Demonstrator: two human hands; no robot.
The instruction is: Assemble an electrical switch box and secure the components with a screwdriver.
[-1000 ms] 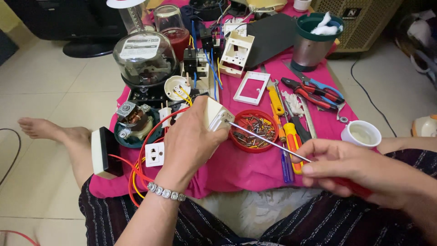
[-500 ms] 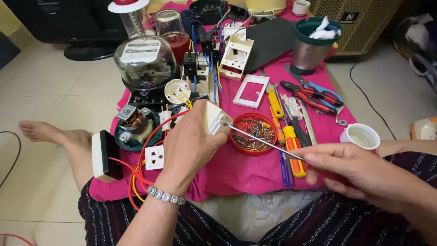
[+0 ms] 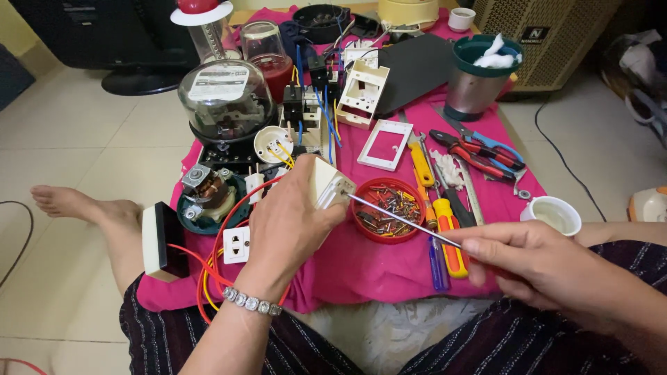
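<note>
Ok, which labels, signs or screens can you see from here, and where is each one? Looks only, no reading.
Paper label: inside the clear glass dome of the meter, far left of the pink cloth; white rectangle with small dark print.
Badge: on the beige slatted grille at top right; small dark rectangle with pale lettering.
Dark screen-like panel: top left on a round foot; black, unlit, only partly in view.

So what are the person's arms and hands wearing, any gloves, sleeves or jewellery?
No gloves or sleeves show: both forearms and hands are bare. The left hand has a bracelet of clear, sparkling stones around its wrist. The right hand shows no ring or watch.
</note>
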